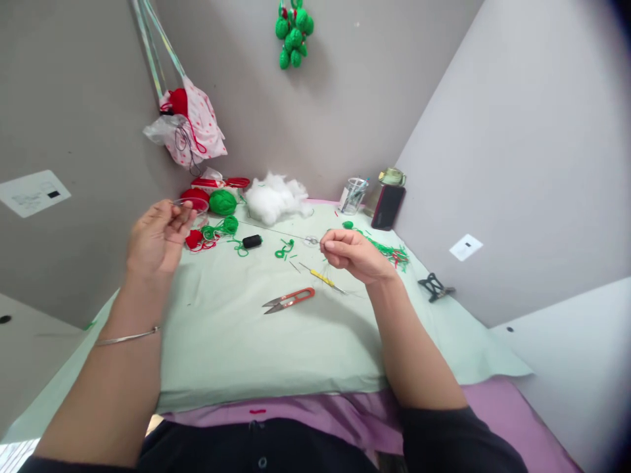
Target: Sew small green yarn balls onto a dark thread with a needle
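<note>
My left hand (158, 236) is raised at the left, thumb and fingers closed on a thin clear loop (200, 202) that looks like clear line or a ring. On the other side, my right hand (352, 249) is closed in a pinch above the cloth. A thin dark thread (276, 230) runs from its fingertips toward the left; where its far end goes is hard to see. Beside the right fingertips is a small clear round thing (311, 241). Below lie orange-handled thread snips (290, 300) and a yellow-handled crochet hook (323, 278).
On the pale green cloth (236, 355) are a black thread spool (252, 242), green yarn ball (223, 202), white stuffing (276, 199), yarn scraps (394, 255), clear cup (352, 196), phone (389, 207) and black stand (434, 288). A bag (204, 125) and green crocheted pieces (294, 38) hang behind.
</note>
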`<control>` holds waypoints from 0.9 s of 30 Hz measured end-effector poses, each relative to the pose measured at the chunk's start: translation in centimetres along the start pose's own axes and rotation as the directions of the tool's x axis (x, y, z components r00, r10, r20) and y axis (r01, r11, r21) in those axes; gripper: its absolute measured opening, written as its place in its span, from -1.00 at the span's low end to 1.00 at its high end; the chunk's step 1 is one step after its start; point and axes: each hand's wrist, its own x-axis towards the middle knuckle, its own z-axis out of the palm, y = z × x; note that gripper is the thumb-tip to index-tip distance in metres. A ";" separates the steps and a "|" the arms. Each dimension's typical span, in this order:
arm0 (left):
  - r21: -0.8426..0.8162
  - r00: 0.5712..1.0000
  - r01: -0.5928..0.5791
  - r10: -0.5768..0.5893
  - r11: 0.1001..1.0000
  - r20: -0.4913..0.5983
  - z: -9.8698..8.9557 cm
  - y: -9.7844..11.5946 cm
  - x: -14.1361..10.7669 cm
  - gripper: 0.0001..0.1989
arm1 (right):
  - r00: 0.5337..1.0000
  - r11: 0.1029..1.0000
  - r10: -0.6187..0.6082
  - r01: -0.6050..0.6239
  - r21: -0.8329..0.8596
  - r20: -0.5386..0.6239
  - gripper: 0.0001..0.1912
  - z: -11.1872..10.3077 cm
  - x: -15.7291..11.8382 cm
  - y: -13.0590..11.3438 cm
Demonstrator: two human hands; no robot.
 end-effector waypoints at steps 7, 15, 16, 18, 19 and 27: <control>0.572 0.907 -0.404 0.393 0.714 0.150 -1.9 -0.1 0.5 -0.81 | 0.999 1.000 -0.013 0.012 -0.020 -0.042 -0.71 -0.6 0.1 0.3; 0.426 0.885 -0.206 -0.019 0.881 0.466 8.8 0.6 -5.4 -0.71 | 0.999 0.997 0.044 -0.043 -0.066 0.011 -0.73 1.1 0.9 1.4; 0.428 0.843 -0.155 -0.107 0.890 0.527 9.9 0.2 -5.9 -0.68 | 0.999 0.997 0.043 -0.041 -0.071 0.015 -0.73 1.2 1.0 1.5; 0.452 0.691 -0.056 -0.292 0.891 0.661 11.2 -0.5 -6.3 -0.62 | 0.999 0.996 0.036 -0.033 -0.088 0.022 -0.72 1.2 1.0 1.7; 0.468 0.610 -0.016 -0.362 0.884 0.705 11.5 -0.9 -6.4 -0.62 | 0.999 0.995 0.031 -0.028 -0.098 0.024 -0.72 1.2 1.0 1.7; 0.455 0.740 0.055 -0.343 0.889 0.579 7.0 -1.7 -3.5 -0.70 | 0.998 0.967 0.037 -0.023 -0.255 0.049 -0.60 0.1 0.7 1.3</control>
